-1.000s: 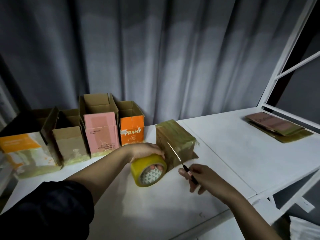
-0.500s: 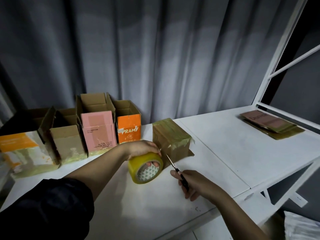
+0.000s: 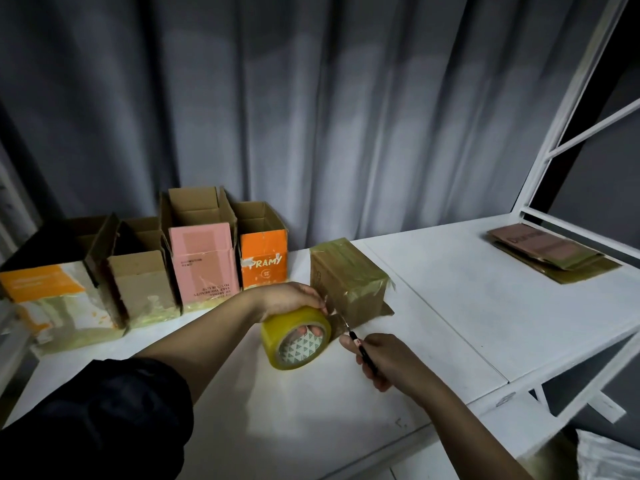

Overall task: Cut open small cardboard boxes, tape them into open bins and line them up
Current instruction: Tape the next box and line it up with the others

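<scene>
Four open bins (image 3: 145, 271) stand in a row at the left rear of the tabletop (image 3: 450, 306). Left hand (image 3: 291, 299) grips a tape roll (image 3: 296, 337), fingers curled through its core. A taped box (image 3: 346, 277) sits just right of the bins, behind the roll. Right hand (image 3: 384, 358) pinches a thin cutter (image 3: 360, 348), blade at the tape strip between roll and box. Flattened cardboard (image 3: 550, 251) lies far right.
</scene>
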